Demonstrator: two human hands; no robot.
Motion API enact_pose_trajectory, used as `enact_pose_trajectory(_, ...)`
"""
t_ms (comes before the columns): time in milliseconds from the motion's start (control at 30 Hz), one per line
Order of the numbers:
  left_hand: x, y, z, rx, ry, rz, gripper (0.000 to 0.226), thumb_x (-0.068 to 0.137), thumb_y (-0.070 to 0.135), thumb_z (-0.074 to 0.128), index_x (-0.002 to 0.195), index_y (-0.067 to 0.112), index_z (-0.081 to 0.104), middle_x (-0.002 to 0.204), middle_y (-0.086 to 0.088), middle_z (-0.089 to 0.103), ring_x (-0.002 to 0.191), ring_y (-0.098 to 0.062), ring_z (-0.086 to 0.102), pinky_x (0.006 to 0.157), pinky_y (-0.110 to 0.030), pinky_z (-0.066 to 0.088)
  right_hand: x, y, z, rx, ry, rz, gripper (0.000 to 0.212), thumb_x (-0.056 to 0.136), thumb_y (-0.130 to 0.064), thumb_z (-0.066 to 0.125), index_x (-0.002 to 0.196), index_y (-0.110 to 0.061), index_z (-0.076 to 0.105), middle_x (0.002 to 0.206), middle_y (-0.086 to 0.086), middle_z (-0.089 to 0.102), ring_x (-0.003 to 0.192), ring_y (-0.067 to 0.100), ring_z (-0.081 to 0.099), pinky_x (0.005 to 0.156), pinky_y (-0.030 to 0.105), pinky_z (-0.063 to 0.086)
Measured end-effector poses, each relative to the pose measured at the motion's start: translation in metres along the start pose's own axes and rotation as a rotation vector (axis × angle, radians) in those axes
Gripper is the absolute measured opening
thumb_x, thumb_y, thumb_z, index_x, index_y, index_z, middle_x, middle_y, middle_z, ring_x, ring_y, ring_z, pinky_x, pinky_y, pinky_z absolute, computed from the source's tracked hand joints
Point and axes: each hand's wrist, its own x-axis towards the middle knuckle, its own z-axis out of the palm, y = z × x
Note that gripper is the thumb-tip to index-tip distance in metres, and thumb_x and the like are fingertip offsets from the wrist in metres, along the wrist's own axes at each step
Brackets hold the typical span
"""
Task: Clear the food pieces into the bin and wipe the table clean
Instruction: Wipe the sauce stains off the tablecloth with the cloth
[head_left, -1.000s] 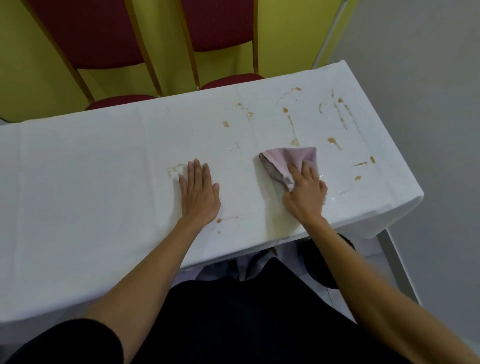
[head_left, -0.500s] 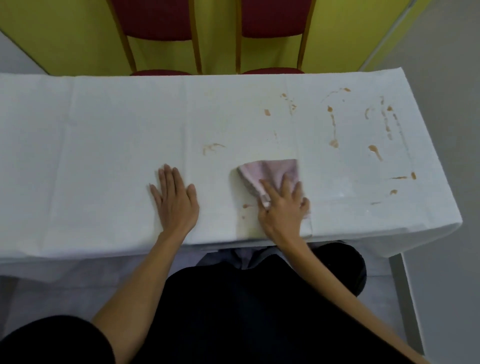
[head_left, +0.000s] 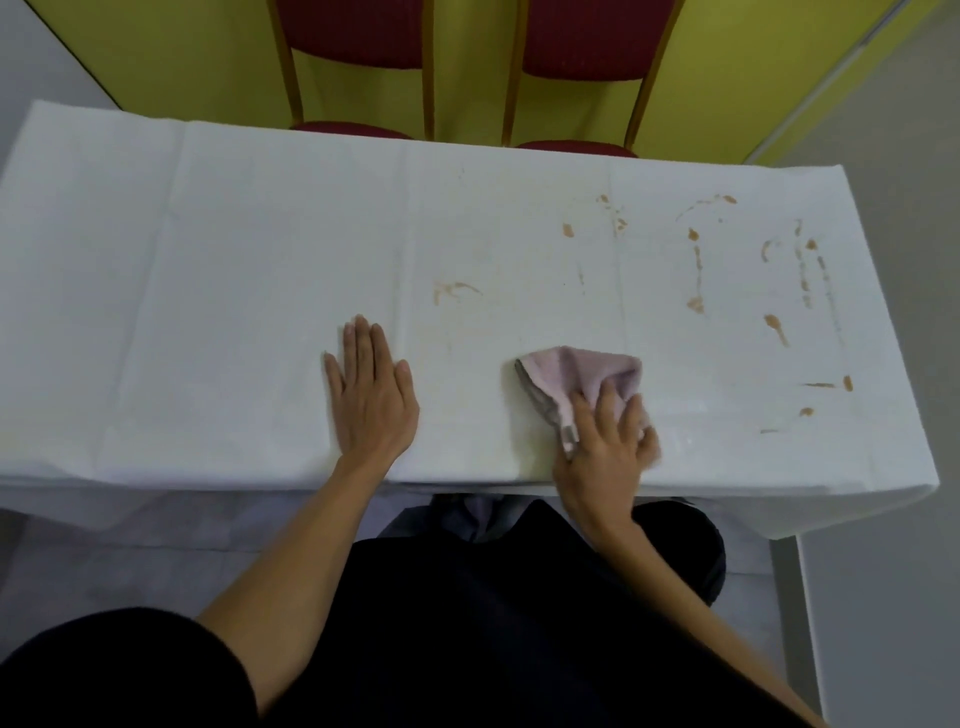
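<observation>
A long table (head_left: 234, 270) under a white cloth fills the view. My right hand (head_left: 605, 447) presses a folded pink cloth (head_left: 576, 379) flat on the table near its front edge, fingers spread over the cloth's near corner. My left hand (head_left: 371, 395) lies flat on the table to the left, palm down, holding nothing. Brown sauce smears (head_left: 696, 260) dot the right half of the table, and one smear (head_left: 452, 291) lies between my hands, farther back. No bin is in view.
Two red chairs (head_left: 353, 31) (head_left: 587, 36) with wooden frames stand behind the table against a yellow wall. The table's right end (head_left: 914, 467) drops off to grey floor. My dark clothing fills the bottom of the view.
My right hand has slid the pink cloth leftward along the front edge, then slightly back right. The small smear near the front edge is gone. My left hand shifted left.
</observation>
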Motion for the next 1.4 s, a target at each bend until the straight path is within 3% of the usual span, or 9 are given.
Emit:
enact_pose_trajectory(233,-0.001,-0.002,-0.001,0.014,0.014,0.010,0.063,0.104,0.036,0.020,0.157,0.001,0.020,0.166,-0.014,0.012,0.155,-0.026,0.007,0.124,-0.051,0.005,0.000,-0.051,0.005,-0.009,0.032,-0.428,0.043,0.088,-0.042,0.059,0.130,-0.035,0.059,0.149,0.008,0.047,0.138,0.046,0.036,0.099,0.059,0.033)
enact_pose_trajectory(300,-0.001,-0.002,0.000,0.028,-0.001,0.001,0.063,0.104,0.036,0.019,0.157,0.002,0.018,0.167,-0.013,0.009,0.155,-0.025,0.005,0.124,-0.050,0.004,0.019,-0.022,0.006,-0.061,0.005,-0.410,0.048,0.087,-0.036,0.060,0.135,-0.034,0.054,0.150,0.008,0.046,0.136,0.044,0.040,0.096,0.056,0.037)
enact_pose_trajectory(500,0.008,-0.002,-0.005,-0.038,-0.038,-0.071,0.060,0.107,0.029,0.026,0.158,0.002,0.009,0.167,-0.011,-0.002,0.155,-0.024,-0.007,0.124,-0.048,-0.008,0.074,0.022,-0.026,0.138,0.035,0.135,0.051,0.089,-0.032,0.037,0.138,-0.025,0.050,0.145,0.008,0.051,0.124,0.036,0.047,0.092,0.051,0.041)
enact_pose_trajectory(667,0.048,0.007,-0.015,-0.165,-0.004,-0.146,0.057,0.106,0.021,0.030,0.158,0.006,0.014,0.167,-0.013,0.002,0.155,-0.025,-0.006,0.123,-0.049,-0.007,0.065,-0.100,-0.009,0.201,0.059,-0.287,0.067,0.075,-0.006,0.059,0.140,-0.018,0.053,0.151,0.019,0.043,0.132,0.047,0.045,0.092,0.057,0.045)
enact_pose_trajectory(833,0.056,-0.007,-0.009,-0.071,-0.020,-0.075,0.061,0.104,0.033,0.034,0.160,0.019,0.015,0.167,-0.012,0.001,0.155,-0.026,-0.005,0.123,-0.051,-0.004,0.056,-0.123,0.022,0.033,-0.087,-0.309,0.056,0.082,-0.010,0.062,0.133,-0.030,0.053,0.153,0.013,0.040,0.139,0.057,0.026,0.105,0.074,0.021)
enact_pose_trajectory(933,0.052,-0.011,-0.008,-0.072,0.006,-0.064,0.054,0.108,0.036,0.020,0.160,0.024,0.017,0.168,-0.006,0.002,0.155,-0.022,-0.003,0.124,-0.049,-0.002,0.077,-0.076,0.014,0.013,-0.089,-0.201,0.069,0.074,-0.007,0.070,0.138,-0.026,0.053,0.150,0.016,0.045,0.134,0.058,0.035,0.102,0.075,0.027)
enact_pose_trajectory(1133,0.062,-0.001,-0.014,-0.163,-0.038,-0.167,0.052,0.108,0.035,0.018,0.159,0.024,0.018,0.168,-0.006,-0.003,0.155,-0.020,-0.011,0.122,-0.048,-0.011,0.143,-0.021,-0.019,0.290,0.035,0.286,0.061,0.091,-0.004,0.046,0.149,-0.017,0.035,0.152,0.020,0.036,0.132,0.046,0.037,0.100,0.061,0.039)
enact_pose_trajectory(1233,0.085,0.022,-0.022,-0.282,-0.044,-0.230,0.050,0.109,0.028,0.022,0.157,0.016,0.026,0.168,-0.012,0.002,0.155,-0.023,-0.008,0.123,-0.048,-0.009,0.141,-0.089,-0.016,0.340,0.057,0.037,0.073,0.083,0.002,0.045,0.152,-0.022,0.035,0.158,0.024,0.025,0.135,0.047,0.037,0.101,0.057,0.042)
enact_pose_trajectory(1400,0.089,0.015,-0.009,-0.189,-0.012,-0.117,0.060,0.105,0.033,0.038,0.159,0.015,0.019,0.168,-0.011,0.005,0.155,-0.024,-0.004,0.124,-0.048,-0.004,0.104,-0.172,0.019,0.085,-0.143,-0.192,0.051,0.095,-0.017,0.047,0.145,-0.023,0.038,0.159,0.020,0.023,0.145,0.052,0.010,0.108,0.072,0.016)
